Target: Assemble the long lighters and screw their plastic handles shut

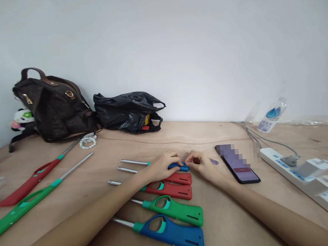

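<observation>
My left hand [168, 162] is closed over the handle of a blue gas lighter [184, 168], whose metal tube points left on the table. At that handle's end, the fingertips of my right hand [199, 162] are pinched together; whatever is between them is too small to make out. Nearer to me lie a red lighter [181, 178], another red lighter [174, 190], a green lighter [177, 212] and a blue lighter [179, 234], roughly side by side with handles to the right. My left forearm hides parts of their tubes. A small flat greyish-purple piece [214, 162] lies just beyond my right hand.
A phone [247, 174] and a white power strip [285, 170] with plugs lie on the right, a bottle [271, 115] behind. Longer red [30, 183] and green [26, 208] lighters lie left. Against the wall are a dark bag [59, 111], a black plastic bag [124, 110] and a bead bracelet [87, 142].
</observation>
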`<state>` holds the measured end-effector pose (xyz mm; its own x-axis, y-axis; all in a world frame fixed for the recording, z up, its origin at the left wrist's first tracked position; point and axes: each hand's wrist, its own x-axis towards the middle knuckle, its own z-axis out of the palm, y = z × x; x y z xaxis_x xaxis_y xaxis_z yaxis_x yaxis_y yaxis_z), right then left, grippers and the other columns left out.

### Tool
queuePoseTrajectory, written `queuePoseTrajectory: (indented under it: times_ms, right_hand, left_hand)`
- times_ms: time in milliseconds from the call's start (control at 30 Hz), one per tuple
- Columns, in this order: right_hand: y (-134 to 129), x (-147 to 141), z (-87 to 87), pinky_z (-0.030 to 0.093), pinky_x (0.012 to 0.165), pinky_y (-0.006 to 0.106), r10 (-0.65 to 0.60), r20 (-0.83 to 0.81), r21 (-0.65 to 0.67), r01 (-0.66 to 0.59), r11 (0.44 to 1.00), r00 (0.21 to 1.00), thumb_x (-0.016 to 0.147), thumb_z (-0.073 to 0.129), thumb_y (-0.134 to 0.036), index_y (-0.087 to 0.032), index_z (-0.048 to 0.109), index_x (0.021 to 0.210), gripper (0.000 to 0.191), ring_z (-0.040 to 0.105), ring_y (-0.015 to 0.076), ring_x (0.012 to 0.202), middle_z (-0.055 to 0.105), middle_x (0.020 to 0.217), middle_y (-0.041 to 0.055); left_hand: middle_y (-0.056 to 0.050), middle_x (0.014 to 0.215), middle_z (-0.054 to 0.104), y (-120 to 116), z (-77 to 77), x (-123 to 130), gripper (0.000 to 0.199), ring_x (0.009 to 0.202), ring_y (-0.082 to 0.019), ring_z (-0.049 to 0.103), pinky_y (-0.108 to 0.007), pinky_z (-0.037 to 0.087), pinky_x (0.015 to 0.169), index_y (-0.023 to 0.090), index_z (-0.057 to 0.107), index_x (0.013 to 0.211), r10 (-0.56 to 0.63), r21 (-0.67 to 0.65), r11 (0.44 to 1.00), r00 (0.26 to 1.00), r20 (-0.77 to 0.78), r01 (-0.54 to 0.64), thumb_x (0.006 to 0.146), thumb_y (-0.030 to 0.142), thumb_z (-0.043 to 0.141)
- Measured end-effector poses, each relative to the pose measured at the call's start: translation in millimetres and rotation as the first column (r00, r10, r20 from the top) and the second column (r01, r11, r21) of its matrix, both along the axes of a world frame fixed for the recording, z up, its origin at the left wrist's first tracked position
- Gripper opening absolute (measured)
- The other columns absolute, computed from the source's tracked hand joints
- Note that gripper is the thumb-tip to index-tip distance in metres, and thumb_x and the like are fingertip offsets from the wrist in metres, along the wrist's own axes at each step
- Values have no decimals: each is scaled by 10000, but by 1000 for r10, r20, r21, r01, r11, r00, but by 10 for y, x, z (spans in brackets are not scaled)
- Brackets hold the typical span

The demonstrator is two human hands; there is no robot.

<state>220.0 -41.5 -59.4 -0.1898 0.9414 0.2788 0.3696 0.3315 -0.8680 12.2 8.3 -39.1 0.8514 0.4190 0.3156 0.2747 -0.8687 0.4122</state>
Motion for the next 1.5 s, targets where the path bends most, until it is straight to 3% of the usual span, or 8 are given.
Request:
queuePoseTrajectory:
  times_ms: [633,933,1133,1333,1400,1433,1500]
  right_hand:
    - [-11,20,-5,390,594,269,42,48,59,-45,997,998,781,598,-246,-186,609,690,109,486,145,650,556,674,-4]
    - [15,33,21,432,636,288,31,13,-62,-30,998,999,741,574,-203,-181,632,727,63,543,157,671,624,704,8]
    - [27,37,9,423,607,282,40,-3,-119,-40,992,999,735,631,-269,-174,625,745,96,528,148,643,598,677,-6]
    - [104,133,69,420,615,285,31,-46,-65,-34,997,998,768,638,-387,-179,606,830,219,536,154,676,605,755,14]
    - [123,246,177,400,593,281,-64,95,-38,68,997,993,809,584,-405,-187,564,781,221,534,152,647,602,742,22]
    - [121,313,239,386,589,280,-113,246,-20,121,992,963,815,581,-393,-192,549,756,212,530,153,629,594,712,18]
    - [97,444,350,360,585,289,-183,601,23,212,977,778,772,638,-385,-198,545,727,214,550,189,660,604,699,36]
  left_hand:
    - [-51,957,614,10,-2,0,96,922,-190,586,-276,451,824,164,654,933,-6,-6,1000,1000,0,6,870,158,581]
    - [-50,958,616,9,-1,-1,103,913,-189,589,-273,459,811,171,656,924,-2,-7,1000,1000,-2,2,873,172,566]
    - [-47,959,617,6,2,-2,102,918,-186,589,-265,454,814,169,658,929,0,7,1000,1000,-3,0,862,148,584]
    - [-42,956,620,2,10,0,87,931,-185,590,-266,453,828,172,657,915,-7,9,1000,1000,16,7,860,141,596]
    - [-42,962,621,2,9,0,78,935,-186,588,-270,451,834,171,653,907,-5,11,1000,1000,22,5,855,140,605]
    - [-42,964,621,3,8,0,78,936,-187,587,-273,450,838,170,653,905,-5,11,1000,1000,21,4,850,135,610]
    - [-42,970,620,5,7,-2,85,941,-189,584,-279,446,847,168,653,902,-7,11,1000,1000,13,7,842,123,614]
